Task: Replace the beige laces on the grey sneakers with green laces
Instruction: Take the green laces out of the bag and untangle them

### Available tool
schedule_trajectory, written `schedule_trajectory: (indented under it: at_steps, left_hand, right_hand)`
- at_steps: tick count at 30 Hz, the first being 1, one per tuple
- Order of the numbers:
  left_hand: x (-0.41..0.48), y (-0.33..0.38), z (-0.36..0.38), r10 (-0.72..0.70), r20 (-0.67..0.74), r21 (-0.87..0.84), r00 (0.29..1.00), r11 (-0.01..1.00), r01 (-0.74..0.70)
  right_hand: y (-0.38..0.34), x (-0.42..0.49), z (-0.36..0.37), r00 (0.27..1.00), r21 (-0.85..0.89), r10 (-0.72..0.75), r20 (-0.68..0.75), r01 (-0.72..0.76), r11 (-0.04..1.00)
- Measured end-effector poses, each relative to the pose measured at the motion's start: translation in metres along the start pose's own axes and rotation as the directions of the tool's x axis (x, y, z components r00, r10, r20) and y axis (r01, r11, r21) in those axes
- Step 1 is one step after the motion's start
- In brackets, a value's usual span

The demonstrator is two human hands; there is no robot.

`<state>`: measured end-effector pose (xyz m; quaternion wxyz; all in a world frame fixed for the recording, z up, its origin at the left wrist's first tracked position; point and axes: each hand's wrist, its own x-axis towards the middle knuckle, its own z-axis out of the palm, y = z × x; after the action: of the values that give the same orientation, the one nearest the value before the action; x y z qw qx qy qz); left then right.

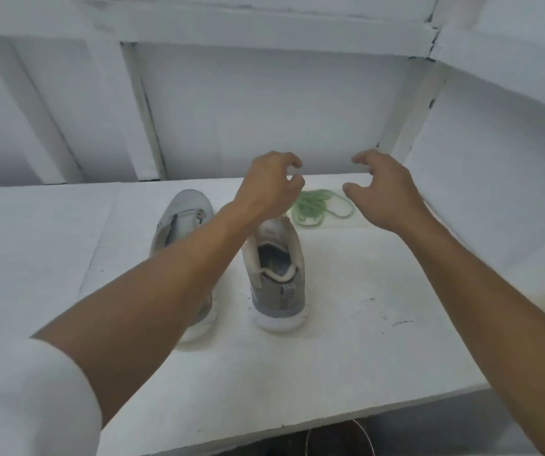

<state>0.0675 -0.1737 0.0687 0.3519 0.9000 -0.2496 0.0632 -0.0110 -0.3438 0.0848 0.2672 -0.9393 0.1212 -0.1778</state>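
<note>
A white sleeve [31, 399] is showing nearest, on the left arm. Past it, two grey sneakers are standing side by side on the white surface [347, 324], heels toward the person — the left sneaker [182, 209] is lying partly hidden under the forearm, and the right sneaker [276, 274] is sitting with its mouth open. Above that shoe's front the left hand [266, 185] is hovering, its grip narrow, fingers curled close to the thumb; whether it is pinching anything I cannot tell. The right hand [379, 189] is hanging beside it, its grip wide and holding nothing. Between and just beyond the hands, the green laces [317, 207] are lying in a loose bundle near the far edge.
</note>
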Motion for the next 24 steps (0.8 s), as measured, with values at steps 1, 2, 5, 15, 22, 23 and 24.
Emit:
schedule_trajectory:
  at_steps: [1, 2, 5, 15, 22, 23, 24]
  left_hand:
    - [0.005, -0.006, -0.003, -0.032, -0.006, 0.003, 0.999, 0.999, 0.032]
    - [0.008, -0.011, -0.004, -0.057, 0.002, 0.006, 0.998, 0.998, 0.057]
    - [0.020, -0.023, -0.002, -0.105, 0.048, 0.008, 0.993, 0.994, 0.105]
    - [0.065, -0.038, 0.034, -0.143, 0.353, 0.278, 0.924, 0.960, 0.042]
    - [0.086, -0.057, 0.063, -0.198, 0.492, 0.408, 0.848, 0.912, -0.024]
    - [0.088, -0.058, 0.065, -0.196, 0.488, 0.412, 0.850, 0.911, -0.027]
    - [0.089, -0.058, 0.067, -0.193, 0.483, 0.416, 0.854, 0.909, -0.030]
  right_hand:
    - [-0.002, 0.009, 0.002, 1.000, -0.017, -0.010, 0.008, 0.011, 1.000]
    - [-0.001, 0.017, 0.003, 1.000, -0.035, -0.013, 0.018, 0.014, 0.999]
    - [0.004, 0.040, 0.010, 0.998, -0.079, -0.001, 0.057, 0.006, 0.997]
    - [0.048, 0.089, 0.038, 0.946, -0.273, 0.203, 0.251, -0.131, 0.953]
    - [0.079, 0.097, 0.063, 0.860, -0.319, 0.402, 0.315, -0.303, 0.898]
    - [0.082, 0.097, 0.065, 0.858, -0.319, 0.409, 0.312, -0.311, 0.896]
    - [0.085, 0.096, 0.068, 0.857, -0.319, 0.414, 0.308, -0.317, 0.893]
